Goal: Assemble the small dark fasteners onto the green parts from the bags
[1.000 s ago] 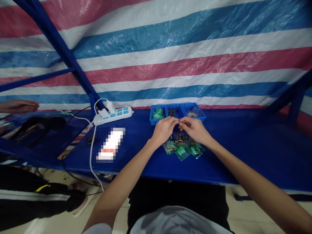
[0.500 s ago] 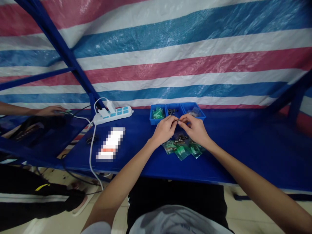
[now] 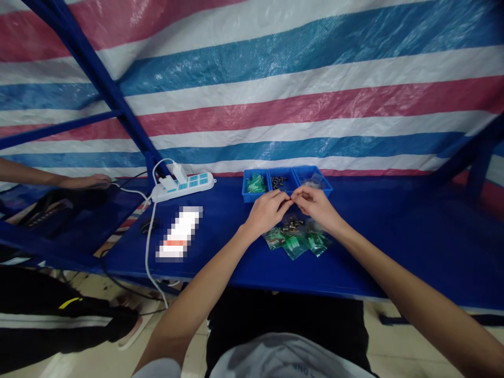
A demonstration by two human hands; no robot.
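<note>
My left hand and my right hand meet fingertip to fingertip above the blue table. Both are pinched closed around something too small to make out. Just behind them stand joined blue bins: green packets lie in the left one, small dark metal parts in the middle one, and clear bags in the right one. Below my hands, small metal pieces rest on clear plastic, beside several clear bags with green contents.
A white power strip with plugs and cables lies at the left. Nearer is a pixelated white item, beside a dark object. Another person's hand is at the far left. A blue frame and striped sheet stand behind.
My fingertips have shifted slightly right and down, still close together. The other person's hand has moved a little at the far left.
</note>
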